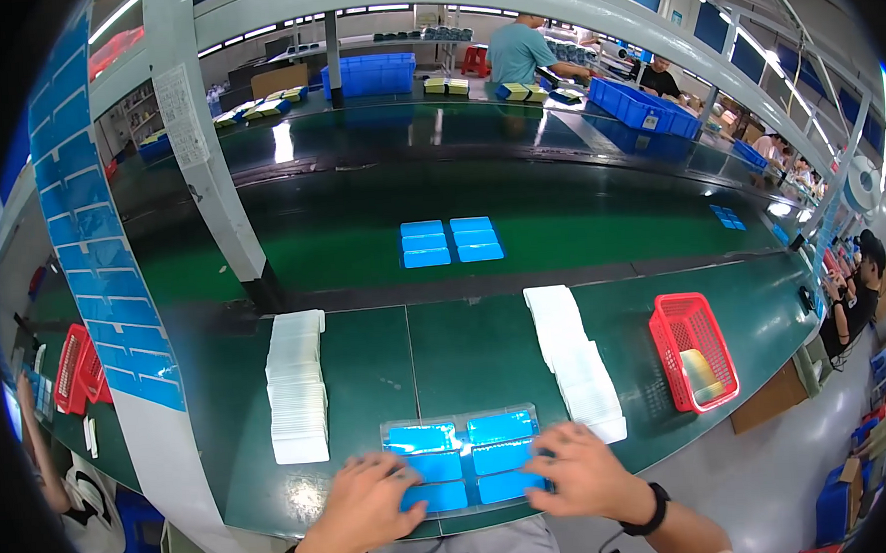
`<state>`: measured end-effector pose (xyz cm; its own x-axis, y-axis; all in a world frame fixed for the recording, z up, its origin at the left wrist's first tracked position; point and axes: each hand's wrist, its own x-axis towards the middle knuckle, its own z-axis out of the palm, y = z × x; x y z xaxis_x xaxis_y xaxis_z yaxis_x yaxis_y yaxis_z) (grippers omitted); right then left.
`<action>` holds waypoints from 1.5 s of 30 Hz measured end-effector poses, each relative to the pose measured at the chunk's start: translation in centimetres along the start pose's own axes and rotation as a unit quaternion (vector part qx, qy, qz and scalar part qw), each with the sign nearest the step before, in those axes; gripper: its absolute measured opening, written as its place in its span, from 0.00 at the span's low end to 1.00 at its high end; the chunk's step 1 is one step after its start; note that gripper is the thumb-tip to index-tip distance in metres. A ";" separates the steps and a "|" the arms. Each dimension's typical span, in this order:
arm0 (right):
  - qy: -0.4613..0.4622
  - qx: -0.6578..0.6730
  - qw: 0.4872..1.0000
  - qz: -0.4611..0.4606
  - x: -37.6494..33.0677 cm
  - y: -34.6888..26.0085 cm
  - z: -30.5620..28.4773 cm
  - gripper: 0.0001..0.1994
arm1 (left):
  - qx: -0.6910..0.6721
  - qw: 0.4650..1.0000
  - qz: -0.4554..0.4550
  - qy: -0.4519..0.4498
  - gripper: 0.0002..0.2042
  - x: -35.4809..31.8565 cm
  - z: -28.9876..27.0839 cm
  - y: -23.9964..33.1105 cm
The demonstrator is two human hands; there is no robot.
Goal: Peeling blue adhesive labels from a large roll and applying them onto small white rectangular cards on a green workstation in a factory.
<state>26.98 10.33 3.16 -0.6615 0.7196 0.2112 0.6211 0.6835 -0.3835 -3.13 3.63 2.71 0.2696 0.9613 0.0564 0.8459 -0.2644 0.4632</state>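
In the head view, a clear plastic sheet with six blue rectangular panels [465,462] is laid on the dark green tabletop [467,355], near its front edge. The sheet's left side is overlapped by the left hand [373,498], its right side by the right hand [586,472]; both are held wide, fingers spread and bent. Beyond it, a left row of overlapping white cards [297,389], a right row of white cards [576,365] and a red perforated plastic basket [671,370] are set.

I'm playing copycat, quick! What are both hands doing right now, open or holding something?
Left hand: open, fingers over the left edge of the blue-panelled sheet.
Right hand: open, fingers over its right edge.
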 end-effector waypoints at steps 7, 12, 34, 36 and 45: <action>-0.106 -0.085 0.982 -0.131 3.2 4.3 1.0 0.20 | 0.089 0.987 0.107 -0.083 0.16 2.9 0.3 -2.3; -0.092 -0.082 0.982 -0.145 3.8 3.0 1.7 0.20 | 0.084 0.991 0.100 -0.011 0.15 2.4 1.9 -1.4; -0.002 0.281 0.919 0.276 1.9 -1.4 -1.3 0.18 | -0.044 0.983 -0.174 0.035 0.55 -4.8 4.1 -0.9; 0.037 0.315 0.920 0.232 3.2 -5.0 -4.5 0.17 | -0.014 0.987 -0.158 0.037 0.55 -4.9 4.4 -1.3; -0.041 0.325 0.945 0.026 18.8 -5.6 -11.4 0.15 | -0.084 0.986 -0.119 0.080 0.27 -6.7 2.5 -5.6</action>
<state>15.84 21.45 19.51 -0.6840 0.7201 0.1169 0.2821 0.4089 -0.8679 -8.54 -1.50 -2.43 -0.0151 0.9980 0.0616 0.7848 -0.0263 0.6192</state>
